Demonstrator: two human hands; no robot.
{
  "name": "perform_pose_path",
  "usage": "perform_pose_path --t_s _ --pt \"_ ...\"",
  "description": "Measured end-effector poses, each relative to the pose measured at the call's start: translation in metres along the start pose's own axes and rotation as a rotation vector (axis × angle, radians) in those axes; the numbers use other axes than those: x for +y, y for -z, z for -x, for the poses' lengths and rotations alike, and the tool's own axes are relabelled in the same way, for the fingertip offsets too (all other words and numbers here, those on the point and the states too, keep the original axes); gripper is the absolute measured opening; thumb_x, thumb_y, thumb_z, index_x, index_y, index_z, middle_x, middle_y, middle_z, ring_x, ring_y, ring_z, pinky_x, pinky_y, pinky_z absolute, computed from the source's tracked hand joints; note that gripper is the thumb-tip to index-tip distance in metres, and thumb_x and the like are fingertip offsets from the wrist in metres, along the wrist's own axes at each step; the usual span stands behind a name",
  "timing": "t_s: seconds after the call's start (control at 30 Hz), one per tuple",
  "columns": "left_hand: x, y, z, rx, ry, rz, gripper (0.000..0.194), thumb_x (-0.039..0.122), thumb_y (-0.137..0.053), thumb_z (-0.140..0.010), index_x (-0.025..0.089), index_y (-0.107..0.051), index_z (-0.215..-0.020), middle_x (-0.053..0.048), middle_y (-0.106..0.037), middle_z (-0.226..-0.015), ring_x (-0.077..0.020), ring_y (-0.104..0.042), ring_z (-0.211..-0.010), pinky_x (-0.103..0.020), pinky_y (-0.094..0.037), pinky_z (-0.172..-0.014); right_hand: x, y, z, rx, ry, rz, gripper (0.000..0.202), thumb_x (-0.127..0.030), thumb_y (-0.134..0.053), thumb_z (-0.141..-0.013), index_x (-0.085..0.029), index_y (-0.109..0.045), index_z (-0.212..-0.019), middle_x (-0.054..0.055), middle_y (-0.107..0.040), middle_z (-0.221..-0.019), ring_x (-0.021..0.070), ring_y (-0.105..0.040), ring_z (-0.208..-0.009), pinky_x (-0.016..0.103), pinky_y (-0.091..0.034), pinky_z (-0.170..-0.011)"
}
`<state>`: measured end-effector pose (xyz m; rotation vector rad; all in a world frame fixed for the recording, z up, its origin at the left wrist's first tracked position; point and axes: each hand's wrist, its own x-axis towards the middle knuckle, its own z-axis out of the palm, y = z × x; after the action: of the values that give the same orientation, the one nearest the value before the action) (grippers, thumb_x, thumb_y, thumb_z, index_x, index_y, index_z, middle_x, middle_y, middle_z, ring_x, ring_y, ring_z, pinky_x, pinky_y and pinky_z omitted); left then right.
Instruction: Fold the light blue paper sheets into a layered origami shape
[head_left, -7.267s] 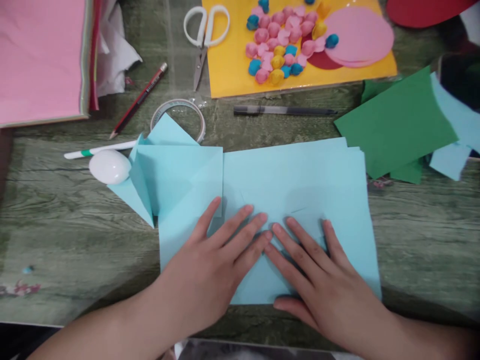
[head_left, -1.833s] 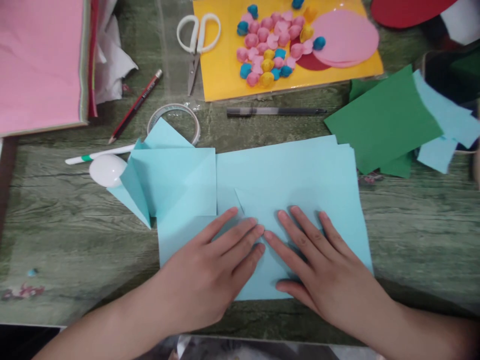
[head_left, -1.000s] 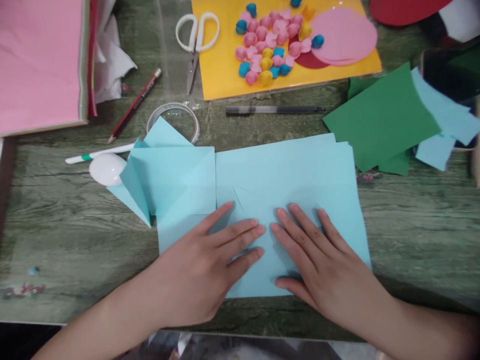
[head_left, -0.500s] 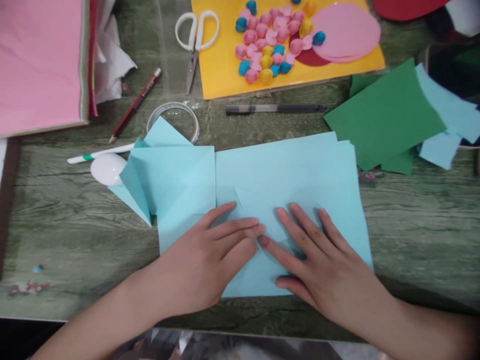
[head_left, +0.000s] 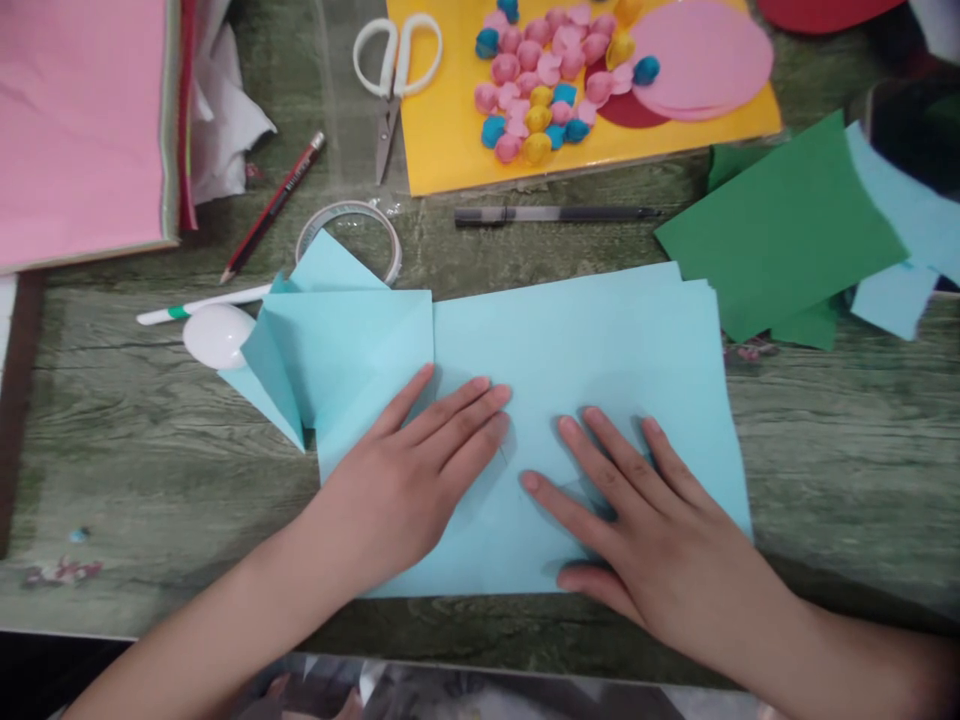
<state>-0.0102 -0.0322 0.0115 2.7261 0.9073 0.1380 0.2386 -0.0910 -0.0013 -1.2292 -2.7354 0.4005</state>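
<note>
Light blue paper sheets [head_left: 570, 340] lie stacked in front of me on the table. My left hand [head_left: 420, 460] rests flat on the paper, its fingers stretched out and pointing up and right. My right hand [head_left: 637, 500] lies spread on the right part of the same paper, fingers apart. Left of the stack and overlapping it is a folded light blue paper piece [head_left: 352, 340] with raised, creased flaps. A white plastic spoon [head_left: 217, 336] lies partly under those flaps, beside a white stick with a green band [head_left: 169, 314].
Behind the paper lie a roll of tape [head_left: 397, 250], a red pencil [head_left: 274, 205], scissors [head_left: 386, 120] and a black pen [head_left: 555, 215]. A yellow sheet [head_left: 442, 165] carries small pink, blue and yellow pieces. Green paper [head_left: 787, 230] lies right, a pink paper stack [head_left: 82, 130] left.
My left hand has slid up and slightly left over the paper, its fingers now flatter and farther from my right hand. My right hand stays nearly in place.
</note>
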Motion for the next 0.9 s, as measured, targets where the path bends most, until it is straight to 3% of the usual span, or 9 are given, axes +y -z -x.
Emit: perform_pose_path --t_s 0.5,0.9 --pt "-0.0009 0.0022 0.0033 -0.098 0.006 0.046 0.049 0.008 -0.042 -0.089 0.025 -0.048 -0.135 -0.011 -0.034 -0.152 -0.0244 -0.028 -0.142 -0.063 -0.014 -0.113 0.0006 -0.0002 0.0010 -0.014 0.018 0.019 0.060 -0.057 -0.050 -0.088 -0.028 -0.045 -0.140 0.018 -0.033 -0.151 0.0375 -0.023 -0.141 0.062 -0.026 -0.107" --pt "-0.0019 0.0044 0.0054 -0.104 -0.004 0.071 0.050 0.010 -0.041 -0.090 0.024 -0.046 -0.138 -0.011 -0.034 -0.152 -0.0250 -0.027 -0.143 -0.064 -0.010 -0.113 0.0010 0.0010 0.0018 -0.017 0.007 0.006 0.065 -0.060 -0.052 -0.086 -0.030 -0.041 -0.142 0.016 -0.031 -0.153 0.0358 -0.023 -0.141 0.062 -0.025 -0.108"
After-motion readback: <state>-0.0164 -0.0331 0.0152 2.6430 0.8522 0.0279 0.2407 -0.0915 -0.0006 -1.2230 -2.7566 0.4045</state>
